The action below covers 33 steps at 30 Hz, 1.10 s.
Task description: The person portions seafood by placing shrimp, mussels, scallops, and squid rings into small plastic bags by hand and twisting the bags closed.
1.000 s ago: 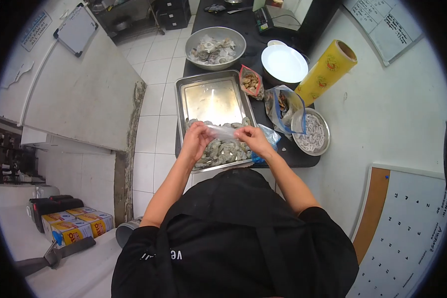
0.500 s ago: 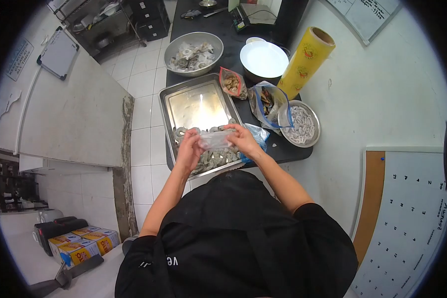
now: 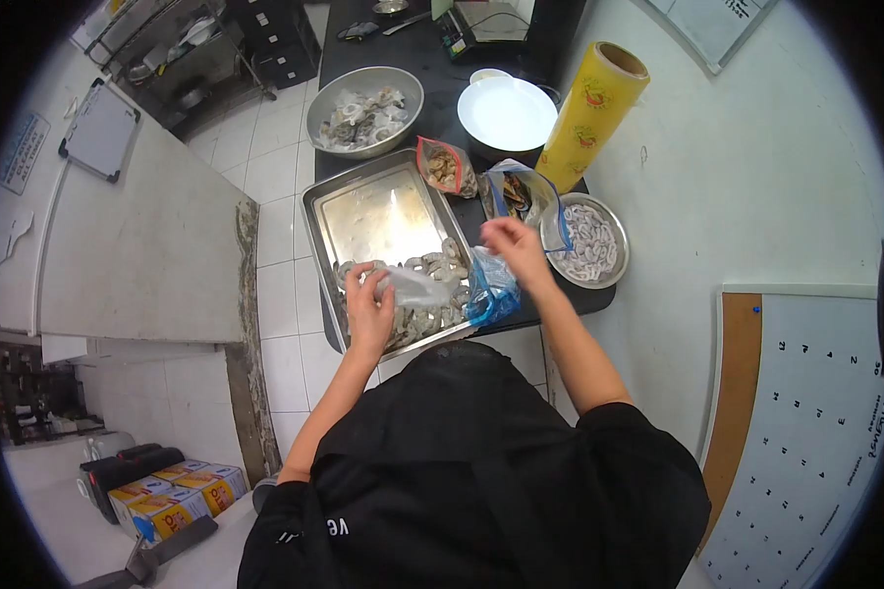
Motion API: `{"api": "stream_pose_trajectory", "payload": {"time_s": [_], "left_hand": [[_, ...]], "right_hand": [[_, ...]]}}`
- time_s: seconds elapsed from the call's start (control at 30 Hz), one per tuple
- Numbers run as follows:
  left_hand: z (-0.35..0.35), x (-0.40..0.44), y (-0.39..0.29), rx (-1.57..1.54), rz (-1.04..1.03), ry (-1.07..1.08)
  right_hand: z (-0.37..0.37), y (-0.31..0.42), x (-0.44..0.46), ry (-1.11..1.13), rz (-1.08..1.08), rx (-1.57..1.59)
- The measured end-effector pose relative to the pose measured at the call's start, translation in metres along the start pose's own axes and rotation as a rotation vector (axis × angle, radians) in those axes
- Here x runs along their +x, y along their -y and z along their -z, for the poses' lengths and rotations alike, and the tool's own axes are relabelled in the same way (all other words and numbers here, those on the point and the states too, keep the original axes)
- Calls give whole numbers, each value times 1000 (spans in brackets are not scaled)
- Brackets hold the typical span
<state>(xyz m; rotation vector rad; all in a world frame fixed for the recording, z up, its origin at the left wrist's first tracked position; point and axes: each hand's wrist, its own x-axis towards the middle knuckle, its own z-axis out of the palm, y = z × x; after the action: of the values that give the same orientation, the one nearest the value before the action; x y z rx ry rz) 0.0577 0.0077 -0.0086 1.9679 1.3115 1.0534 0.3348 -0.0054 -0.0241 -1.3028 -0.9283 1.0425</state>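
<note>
My left hand [image 3: 368,306] is closed on the near end of a clear plastic bag [image 3: 417,288], which hangs to the right over the steel tray [image 3: 373,211]. Grey shrimp [image 3: 427,319] lie in the near part of that tray, partly hidden by the hand and bag. My right hand [image 3: 516,245], smeared by motion, is off the bag, above a blue-and-clear plastic bag [image 3: 493,285] and beside a zip bag of mussels [image 3: 530,206]. Its fingers look bent; whether they hold anything is unclear. A steel bowl [image 3: 623,265] of small pale curled pieces stands to its right.
Behind the tray stands a bowl of shells and scraps [image 3: 417,108]. A red-edged bag of clams [image 3: 449,169], a white plate [image 3: 508,113], an upright yellow film roll [image 3: 584,128] and a scale [image 3: 481,34] share the black table. A wall [image 3: 678,187] bounds the right.
My right hand has let go of the clear plastic bag and moved right, towards the mussel bag. The left hand keeps the bag, which now droops at its free end. The view has shifted slightly.
</note>
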Motion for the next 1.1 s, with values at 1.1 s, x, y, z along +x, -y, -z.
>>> {"api": "stream_pose_trajectory", "payload": {"time_s": [1.1], "left_hand": [[-19,-23,3,-73,138,230]], "right_hand": [[107,-97,161,52,-648,-404]]}}
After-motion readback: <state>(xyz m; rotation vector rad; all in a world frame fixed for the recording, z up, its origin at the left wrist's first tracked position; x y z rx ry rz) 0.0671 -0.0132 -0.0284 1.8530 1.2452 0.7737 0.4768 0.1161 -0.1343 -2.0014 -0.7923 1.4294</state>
